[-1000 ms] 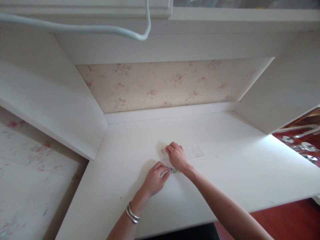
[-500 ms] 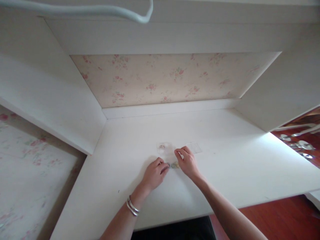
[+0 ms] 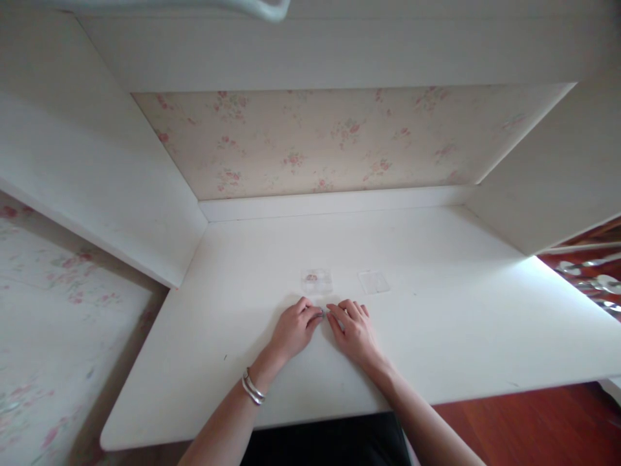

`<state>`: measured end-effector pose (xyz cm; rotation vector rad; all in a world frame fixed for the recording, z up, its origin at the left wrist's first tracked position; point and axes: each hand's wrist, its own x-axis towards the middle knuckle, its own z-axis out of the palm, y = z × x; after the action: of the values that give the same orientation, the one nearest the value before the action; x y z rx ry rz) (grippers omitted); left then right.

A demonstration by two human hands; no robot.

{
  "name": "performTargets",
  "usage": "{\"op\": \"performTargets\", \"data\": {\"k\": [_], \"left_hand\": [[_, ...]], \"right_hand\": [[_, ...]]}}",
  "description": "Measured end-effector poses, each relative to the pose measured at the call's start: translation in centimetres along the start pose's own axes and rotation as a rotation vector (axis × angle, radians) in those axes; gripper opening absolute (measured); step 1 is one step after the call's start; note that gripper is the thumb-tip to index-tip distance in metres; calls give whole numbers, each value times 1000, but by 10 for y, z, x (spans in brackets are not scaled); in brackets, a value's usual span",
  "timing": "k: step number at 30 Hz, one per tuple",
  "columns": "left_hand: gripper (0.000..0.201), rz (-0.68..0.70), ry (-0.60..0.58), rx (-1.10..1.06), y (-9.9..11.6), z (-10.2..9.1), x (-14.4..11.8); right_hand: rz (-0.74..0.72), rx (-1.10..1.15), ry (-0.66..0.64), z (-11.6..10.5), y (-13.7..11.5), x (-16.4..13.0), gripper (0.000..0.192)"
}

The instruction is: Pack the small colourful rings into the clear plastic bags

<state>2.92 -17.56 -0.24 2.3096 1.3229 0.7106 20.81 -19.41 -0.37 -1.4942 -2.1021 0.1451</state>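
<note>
My left hand [image 3: 292, 331] and my right hand [image 3: 356, 331] rest on the white desk [image 3: 436, 336], fingertips meeting near its middle. A small grey round piece [image 3: 323, 313] peeks out between them, pinched at my left fingertips. My right fingers lie curled over the spot beside it, and what is under them is hidden. Just beyond the hands sits a small clear box [image 3: 316, 281] with something pink inside. A flat clear lid [image 3: 373, 282] lies to its right, apart from it. Two silver bangles [image 3: 252, 388] circle my left wrist.
The desk sits in a white alcove with a floral back panel [image 3: 315, 139] and slanted white side walls. A floral surface [image 3: 58, 323] lies lower left. Red flooring and shiny metal parts [image 3: 589, 281] show at the right. A white cable [image 3: 262, 8] hangs at the top.
My right hand has drawn back from the clear box to meet my left hand, covering the small round pieces that showed between the hands. The view has tilted down slightly.
</note>
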Motion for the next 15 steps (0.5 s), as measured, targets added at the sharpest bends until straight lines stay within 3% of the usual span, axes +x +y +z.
{"op": "performTargets", "data": {"k": [5,11,15], "left_hand": [[19,-17,-2,-36,0,0,-1],[19,-88,15,-245,-4,-2,1],[23,-152,101,-359,-5,-9,6]], "right_hand": [[25,-8,6,0,2,-1,22],[21,-27,-8,-3,1,-2,23],[-50,-60,-53,-6,-4,-1,25]]}}
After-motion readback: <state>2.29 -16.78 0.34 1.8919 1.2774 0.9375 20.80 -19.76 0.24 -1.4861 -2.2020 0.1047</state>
